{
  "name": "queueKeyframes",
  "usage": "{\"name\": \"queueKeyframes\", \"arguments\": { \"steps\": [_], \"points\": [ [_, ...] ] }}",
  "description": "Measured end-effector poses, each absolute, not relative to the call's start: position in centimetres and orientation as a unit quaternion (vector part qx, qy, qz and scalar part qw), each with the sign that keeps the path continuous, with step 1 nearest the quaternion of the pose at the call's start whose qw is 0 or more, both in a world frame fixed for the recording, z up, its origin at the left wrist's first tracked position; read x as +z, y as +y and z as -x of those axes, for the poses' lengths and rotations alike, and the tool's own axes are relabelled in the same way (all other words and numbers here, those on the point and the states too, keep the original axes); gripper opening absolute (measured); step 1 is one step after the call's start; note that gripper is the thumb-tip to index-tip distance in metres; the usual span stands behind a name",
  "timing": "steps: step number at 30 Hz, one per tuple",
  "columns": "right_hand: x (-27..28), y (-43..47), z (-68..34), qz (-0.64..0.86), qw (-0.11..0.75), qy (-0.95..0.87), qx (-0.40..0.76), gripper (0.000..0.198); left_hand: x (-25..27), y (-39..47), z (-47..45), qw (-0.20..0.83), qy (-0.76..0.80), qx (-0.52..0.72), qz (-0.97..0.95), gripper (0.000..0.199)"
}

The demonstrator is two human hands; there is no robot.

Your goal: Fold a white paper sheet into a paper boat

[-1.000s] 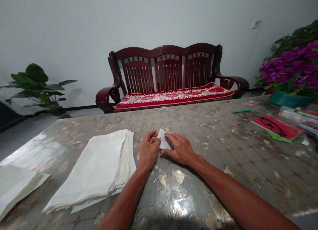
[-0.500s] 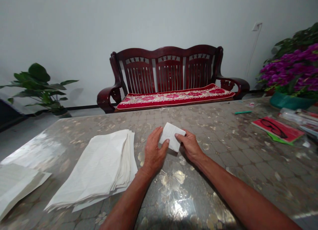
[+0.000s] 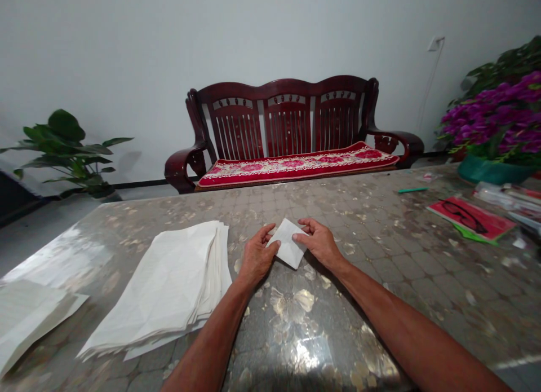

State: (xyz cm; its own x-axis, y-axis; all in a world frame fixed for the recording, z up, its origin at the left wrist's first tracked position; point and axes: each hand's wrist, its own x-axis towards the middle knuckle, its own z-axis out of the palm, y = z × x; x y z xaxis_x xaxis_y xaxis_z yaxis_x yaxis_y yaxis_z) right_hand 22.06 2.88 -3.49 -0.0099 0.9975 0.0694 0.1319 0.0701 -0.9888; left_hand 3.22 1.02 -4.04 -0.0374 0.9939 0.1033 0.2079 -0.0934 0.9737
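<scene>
A small folded square of white paper [image 3: 289, 246] is turned corner-down over the middle of the table. My left hand [image 3: 258, 254] grips its left corner, thumb on top and fingers beneath or behind. On the opposite side my right hand [image 3: 321, 242] holds the paper with the thumb pressed on its upper face; the fingertips show past the far edge. Left of my hands lies a stack of large white paper sheets [image 3: 163, 285] with creases across the top sheet. Another folded paper [image 3: 34, 313] rests at the far left, cut off by the view.
The table [image 3: 422, 302] has a glossy patterned cover. At right lie a green pen [image 3: 412, 190], a red book [image 3: 499, 225] and black glasses [image 3: 462, 214] on it. A purple flower pot [image 3: 490, 169] stands behind. Beyond the table is a wooden bench [image 3: 287, 121].
The folded paper has turned so a corner points toward me, and it sits slightly lower. My left fingers have spread a little, and both hands have shifted their hold along its edges.
</scene>
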Motion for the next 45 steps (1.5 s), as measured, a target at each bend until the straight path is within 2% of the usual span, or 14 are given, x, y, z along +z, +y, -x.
{"name": "queueKeyframes", "arguments": {
  "steps": [4,8,14,21,23,26,28,31,33,35,39,42,43,45],
  "points": [
    [-3.1,2.8,-22.3,0.609,0.357,-0.651,0.280,0.043,-3.9,0.7,-2.9,0.252,0.596,0.369,-0.667,0.052],
    [-2.6,2.6,-22.2,0.633,0.279,-0.691,0.209,0.035,-3.8,0.5,-2.0,0.126,0.540,0.331,-0.764,0.045],
    [-3.3,3.2,-22.8,0.606,0.306,-0.693,0.241,0.039,-3.3,-0.1,-1.6,0.178,0.422,0.294,-0.839,0.054],
    [-4.1,4.3,-23.4,0.573,0.377,-0.615,0.389,0.035,-3.1,-0.3,-1.7,0.217,0.446,0.271,-0.825,0.065],
    [-4.2,4.4,-23.4,0.580,0.377,-0.583,0.426,0.035,-3.1,-0.3,-1.7,0.204,0.440,0.272,-0.831,0.062],
    [-4.1,4.5,-23.3,0.583,0.371,-0.550,0.469,0.034,-3.3,-0.1,-1.7,0.179,0.425,0.277,-0.843,0.047],
    [-3.8,4.4,-23.3,0.586,0.357,-0.572,0.449,0.029,-3.6,0.0,-1.7,0.158,0.420,0.282,-0.848,0.034],
    [-3.3,4.0,-23.9,0.573,0.312,-0.695,0.301,0.021,-4.2,0.1,-1.5,0.121,0.410,0.277,-0.861,0.026],
    [-2.9,3.6,-24.6,0.528,0.268,-0.783,0.191,0.026,-4.3,0.1,-1.4,0.104,0.400,0.270,-0.870,0.025],
    [-2.5,3.3,-25.3,0.472,0.233,-0.838,0.144,0.038,-4.3,0.0,-1.3,0.097,0.394,0.266,-0.874,0.025],
    [-1.9,2.7,-26.1,0.389,0.199,-0.883,0.170,0.052,-4.0,-0.2,-1.4,0.088,0.393,0.258,-0.878,0.025],
    [-1.8,2.5,-26.3,0.378,0.155,-0.892,0.195,0.071,-4.0,-0.4,-1.5,0.085,0.394,0.253,-0.880,0.024],
    [-1.9,2.6,-26.4,0.374,0.142,-0.895,0.196,0.072,-4.0,-0.4,-1.5,0.086,0.395,0.253,-0.879,0.024],
    [-2.2,2.8,-26.5,0.358,0.136,-0.903,0.194,0.061,-4.1,-0.4,-1.5,0.093,0.398,0.255,-0.876,0.023]
  ]
}}
